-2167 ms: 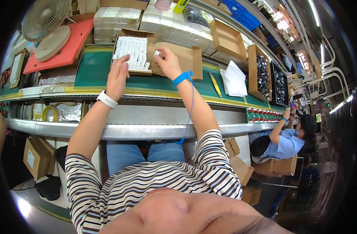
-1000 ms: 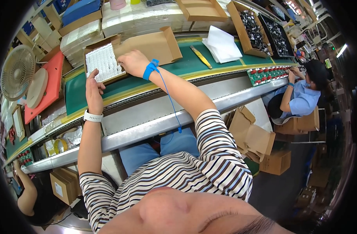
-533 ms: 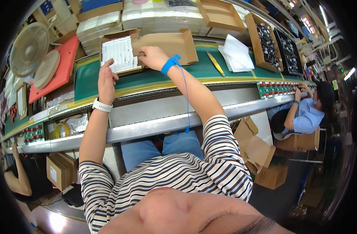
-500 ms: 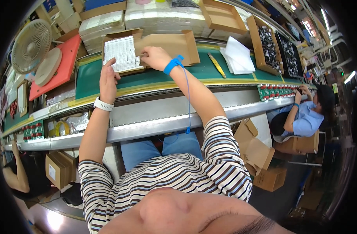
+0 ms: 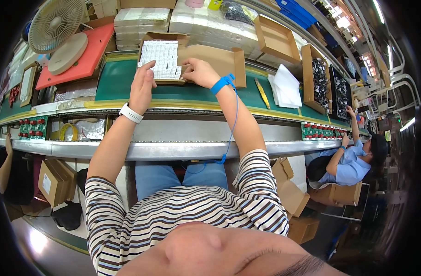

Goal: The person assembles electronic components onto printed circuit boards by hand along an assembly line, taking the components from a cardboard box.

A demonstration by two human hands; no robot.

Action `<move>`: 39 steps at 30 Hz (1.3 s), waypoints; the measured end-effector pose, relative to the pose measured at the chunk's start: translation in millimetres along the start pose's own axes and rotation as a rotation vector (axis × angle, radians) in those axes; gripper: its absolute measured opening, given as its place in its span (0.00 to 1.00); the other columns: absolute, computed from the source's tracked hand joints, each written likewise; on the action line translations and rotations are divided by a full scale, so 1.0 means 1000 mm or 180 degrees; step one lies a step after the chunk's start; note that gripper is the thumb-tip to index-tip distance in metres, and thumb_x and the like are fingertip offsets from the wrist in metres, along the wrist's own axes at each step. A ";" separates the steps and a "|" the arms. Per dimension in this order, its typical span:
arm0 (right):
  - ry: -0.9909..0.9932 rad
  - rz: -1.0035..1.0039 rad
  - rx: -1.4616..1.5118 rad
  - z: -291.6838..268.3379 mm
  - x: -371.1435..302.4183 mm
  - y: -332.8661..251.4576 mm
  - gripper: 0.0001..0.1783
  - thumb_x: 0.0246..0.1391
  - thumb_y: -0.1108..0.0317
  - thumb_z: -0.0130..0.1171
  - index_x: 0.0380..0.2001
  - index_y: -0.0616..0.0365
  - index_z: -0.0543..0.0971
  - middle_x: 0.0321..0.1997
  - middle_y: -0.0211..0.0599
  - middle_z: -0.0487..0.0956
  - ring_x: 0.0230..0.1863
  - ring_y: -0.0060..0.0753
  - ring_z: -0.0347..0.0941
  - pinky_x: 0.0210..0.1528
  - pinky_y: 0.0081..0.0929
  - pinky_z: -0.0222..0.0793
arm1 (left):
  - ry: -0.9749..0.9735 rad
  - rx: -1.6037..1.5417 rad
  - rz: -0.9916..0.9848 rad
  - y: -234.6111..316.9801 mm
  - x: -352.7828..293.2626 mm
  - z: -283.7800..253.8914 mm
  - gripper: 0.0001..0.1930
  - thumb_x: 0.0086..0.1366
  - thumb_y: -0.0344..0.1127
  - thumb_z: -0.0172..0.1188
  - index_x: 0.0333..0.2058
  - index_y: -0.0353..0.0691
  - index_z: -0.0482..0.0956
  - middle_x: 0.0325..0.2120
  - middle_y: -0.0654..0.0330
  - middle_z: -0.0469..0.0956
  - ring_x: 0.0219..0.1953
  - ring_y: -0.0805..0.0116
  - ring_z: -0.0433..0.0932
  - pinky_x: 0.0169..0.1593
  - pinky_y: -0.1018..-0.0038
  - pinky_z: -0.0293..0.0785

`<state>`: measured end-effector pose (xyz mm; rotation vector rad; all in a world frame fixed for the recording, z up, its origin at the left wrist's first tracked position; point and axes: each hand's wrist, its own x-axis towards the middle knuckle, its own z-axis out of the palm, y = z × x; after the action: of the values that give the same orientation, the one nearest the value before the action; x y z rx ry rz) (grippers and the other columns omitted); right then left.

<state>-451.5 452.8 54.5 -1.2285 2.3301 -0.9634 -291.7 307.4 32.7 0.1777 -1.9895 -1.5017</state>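
Rows of small white blocks (image 5: pixel 160 55) fill most of a shallow cardboard box (image 5: pixel 174 82), whose brown lid flap (image 5: pixel 214 57) lies folded out to the right. My left hand (image 5: pixel 142 87) is at the box's near left corner, fingers stretched out and slightly apart, with nothing seen in it. At the near right end of the rows, my right hand (image 5: pixel 200 72) has its thumb and fingertips pinched together. Whatever lies between those fingertips is too small to make out. A blue wrist strap (image 5: pixel 223 84) with a cord circles my right wrist.
Right of the box on the green mat (image 5: pixel 114 85) lie a yellow cutter (image 5: pixel 262 93) and white sheets (image 5: pixel 285 87). Farther right stand a carton of dark parts (image 5: pixel 317 83) and a black tray (image 5: pixel 340 92). A conveyor rail carries green circuit boards (image 5: pixel 318 131). A co-worker (image 5: pixel 346 161) sits at right.
The whole view has shifted, moving the box rightward in the picture. My hands remain at the box, the right one still pinched. The co-worker at right now stretches an arm toward the black tray.
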 end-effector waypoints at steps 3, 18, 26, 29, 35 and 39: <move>0.0160 -0.0056 -0.0164 -0.001 -0.004 -0.004 0.19 0.42 0.71 0.54 0.41 0.65 0.71 0.25 0.38 0.78 0.28 0.34 0.73 0.33 0.28 0.68 | 0.0004 -0.0007 0.0044 0.000 -0.001 0.001 0.22 0.66 0.46 0.37 0.49 0.34 0.66 0.30 0.60 0.66 0.24 0.77 0.64 0.35 0.80 0.64; 0.0790 -0.0497 -0.1800 0.003 0.029 -0.002 0.15 0.44 0.73 0.48 0.39 0.56 0.70 0.26 0.53 0.75 0.32 0.52 0.72 0.34 0.46 0.66 | 0.0054 -0.0125 0.0042 0.005 0.003 0.002 0.21 0.66 0.45 0.40 0.48 0.35 0.66 0.38 0.58 0.67 0.25 0.76 0.65 0.34 0.80 0.66; 0.0469 -0.0285 -0.0130 0.013 0.038 0.008 0.17 0.46 0.65 0.54 0.42 0.56 0.72 0.30 0.44 0.77 0.32 0.39 0.74 0.36 0.30 0.69 | 0.0313 -0.0016 0.0196 0.009 -0.001 -0.008 0.16 0.63 0.40 0.44 0.45 0.36 0.68 0.42 0.50 0.69 0.43 0.57 0.69 0.46 0.71 0.65; -0.0018 0.0252 -0.0398 -0.013 0.039 0.036 0.14 0.46 0.62 0.56 0.34 0.61 0.76 0.28 0.39 0.78 0.29 0.30 0.74 0.31 0.26 0.69 | 0.0153 -0.0350 0.0049 0.023 0.002 -0.015 0.18 0.63 0.43 0.45 0.44 0.36 0.70 0.41 0.52 0.69 0.42 0.61 0.70 0.45 0.73 0.66; -0.0866 0.0802 0.0620 -0.004 0.024 -0.005 0.32 0.43 0.63 0.62 0.49 0.69 0.64 0.19 0.31 0.71 0.17 0.19 0.64 0.17 0.18 0.58 | 0.0611 0.1217 0.0336 0.019 -0.027 -0.150 0.16 0.61 0.40 0.49 0.44 0.36 0.70 0.39 0.52 0.70 0.42 0.59 0.70 0.47 0.70 0.65; -0.0881 0.0921 0.0504 0.004 0.021 -0.024 0.37 0.42 0.64 0.62 0.53 0.68 0.59 0.17 0.27 0.66 0.14 0.17 0.58 0.15 0.16 0.51 | 0.1502 0.3025 0.0037 -0.032 -0.047 -0.304 0.17 0.58 0.42 0.53 0.40 0.36 0.72 0.38 0.50 0.73 0.40 0.53 0.71 0.47 0.66 0.65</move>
<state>-447.1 424.4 68.3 -0.8710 2.0957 -0.8043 -94.5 69.8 30.5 0.8176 -2.1085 -0.3329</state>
